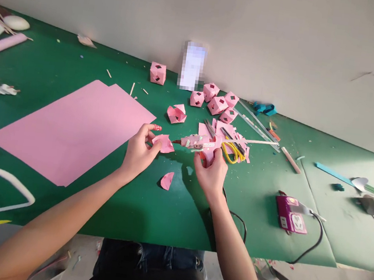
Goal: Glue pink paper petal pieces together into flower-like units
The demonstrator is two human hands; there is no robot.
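Note:
My left hand pinches a folded pink paper piece over the green table. My right hand is wrapped round the handle of a pink hot glue gun, with a glue stick poking out of its back end. The gun's nozzle points left and meets the right edge of the paper piece; whether it touches I cannot tell. Below lies a small loose pink paper piece. Beyond my hands sits a partly built open pink paper shape.
Several finished pink paper boxes stand near the wall by a blurred phone. Yellow-handled scissors rest on paper scraps right of the gun. Large pink sheets lie left. A purple power adapter with a black cord is at right.

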